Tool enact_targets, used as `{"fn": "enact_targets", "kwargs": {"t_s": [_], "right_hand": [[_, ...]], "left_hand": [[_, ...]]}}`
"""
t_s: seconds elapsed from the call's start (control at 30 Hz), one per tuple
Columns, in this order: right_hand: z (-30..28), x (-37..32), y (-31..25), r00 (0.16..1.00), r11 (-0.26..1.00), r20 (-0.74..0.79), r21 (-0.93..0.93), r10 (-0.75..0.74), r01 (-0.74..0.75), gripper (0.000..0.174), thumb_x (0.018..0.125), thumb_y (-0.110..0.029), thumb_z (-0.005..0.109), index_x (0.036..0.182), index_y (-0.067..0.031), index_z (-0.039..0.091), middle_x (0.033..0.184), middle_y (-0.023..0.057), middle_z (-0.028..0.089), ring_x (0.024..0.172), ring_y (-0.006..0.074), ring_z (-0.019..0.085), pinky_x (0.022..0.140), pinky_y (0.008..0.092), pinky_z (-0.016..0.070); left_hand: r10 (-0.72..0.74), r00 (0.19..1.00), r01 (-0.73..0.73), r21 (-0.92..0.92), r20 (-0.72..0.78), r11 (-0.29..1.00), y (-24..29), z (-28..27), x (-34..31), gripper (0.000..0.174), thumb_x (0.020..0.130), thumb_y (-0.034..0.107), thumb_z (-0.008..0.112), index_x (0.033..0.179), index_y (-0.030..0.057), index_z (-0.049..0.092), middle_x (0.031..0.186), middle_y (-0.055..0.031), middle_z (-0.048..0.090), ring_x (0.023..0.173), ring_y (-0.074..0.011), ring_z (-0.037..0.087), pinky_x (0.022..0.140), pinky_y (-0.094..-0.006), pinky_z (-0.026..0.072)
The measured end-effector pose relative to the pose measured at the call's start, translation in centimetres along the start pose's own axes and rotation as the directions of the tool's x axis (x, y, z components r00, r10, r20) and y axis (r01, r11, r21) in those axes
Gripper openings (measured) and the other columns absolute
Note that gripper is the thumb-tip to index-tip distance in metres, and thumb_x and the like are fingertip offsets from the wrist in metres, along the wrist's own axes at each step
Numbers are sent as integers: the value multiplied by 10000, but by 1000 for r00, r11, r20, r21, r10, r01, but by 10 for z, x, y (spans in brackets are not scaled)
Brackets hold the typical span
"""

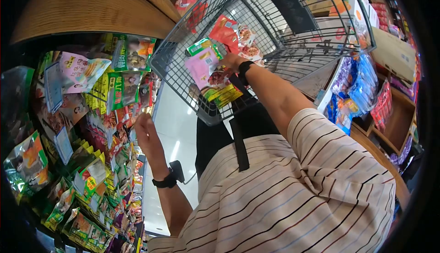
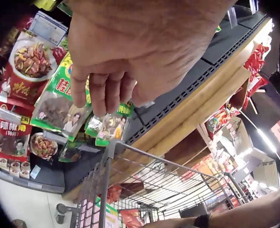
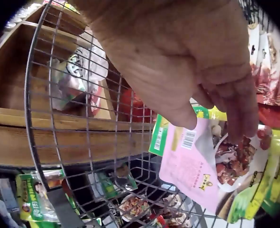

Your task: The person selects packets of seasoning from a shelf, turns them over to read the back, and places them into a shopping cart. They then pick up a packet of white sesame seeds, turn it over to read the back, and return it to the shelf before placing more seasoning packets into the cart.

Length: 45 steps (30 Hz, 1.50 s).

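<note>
In the head view, the right hand (image 1: pixel 232 62) is over a pink, picture-printed plastic packet (image 1: pixel 200 68) inside the grey wire cart (image 1: pixel 209 118), at its near end; several packets are in, others left on display. The left wrist view shows the left hand (image 2: pixel 142 45) empty, fingers loosely bent. In the right wrist view, right-hand fingers bend over the pink packet, grip unclear.

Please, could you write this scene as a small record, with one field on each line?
place: shop aisle
container: wire cart
in cart: pink packet, red packet, green packet, others
right hand: inside the cart, at the pink packet; firm grip not visible
left hand: outside the cart, near shelf packets, fingers loosely bent, holding nothing
clothing: striped shirt
</note>
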State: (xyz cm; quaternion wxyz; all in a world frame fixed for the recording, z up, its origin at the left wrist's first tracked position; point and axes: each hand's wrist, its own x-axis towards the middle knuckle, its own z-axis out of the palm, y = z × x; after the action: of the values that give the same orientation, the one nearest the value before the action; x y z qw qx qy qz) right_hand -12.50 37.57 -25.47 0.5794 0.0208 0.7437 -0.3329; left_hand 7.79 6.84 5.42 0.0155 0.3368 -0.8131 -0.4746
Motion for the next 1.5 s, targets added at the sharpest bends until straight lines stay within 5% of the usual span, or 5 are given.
{"fn": "enact_targets", "kwargs": {"t_s": [0.53,0.67,0.93,1.27,1.5], "right_hand": [[25,-12,-16,961,944,-65,218,267,-248,319,892,-268,644,1012,23,694,881,131,706,760,272,729,566,436,594],[21,31,15,988,947,23,-284,-152,152,299,867,-279,633,853,4,724,738,134,715,677,226,726,601,378,595],[0,-131,-122,1000,944,-15,330,-16,20,267,871,-203,619,1018,15,663,796,88,663,667,200,689,615,334,618],[8,-315,-181,834,603,-215,602,-509,523,241,948,-140,501,1059,20,644,884,72,670,696,167,668,684,298,594],[19,-376,-201,697,266,-138,859,-703,438,216,960,-114,491,1060,29,618,1006,121,694,848,239,709,806,363,591]], "left_hand": [[-98,993,101,-34,71,994,-2,16,-10,255,1006,133,548,1206,-22,579,1097,-124,674,1012,-178,643,921,-311,488],[-65,992,73,-71,109,995,-8,9,-10,242,1005,143,553,1191,-6,594,1089,-110,677,1010,-171,643,919,-307,488],[19,977,-13,-29,213,999,9,-6,2,267,998,187,578,1185,-2,610,1091,-113,679,1005,-178,647,905,-309,493],[454,712,-485,-92,536,870,46,-4,19,778,820,162,765,1474,32,364,1419,-197,471,1320,-305,468,1112,-404,359],[628,650,-622,-176,427,763,91,-6,4,758,816,110,740,1481,68,378,1464,-185,431,1348,-337,441,1109,-394,361]]}}
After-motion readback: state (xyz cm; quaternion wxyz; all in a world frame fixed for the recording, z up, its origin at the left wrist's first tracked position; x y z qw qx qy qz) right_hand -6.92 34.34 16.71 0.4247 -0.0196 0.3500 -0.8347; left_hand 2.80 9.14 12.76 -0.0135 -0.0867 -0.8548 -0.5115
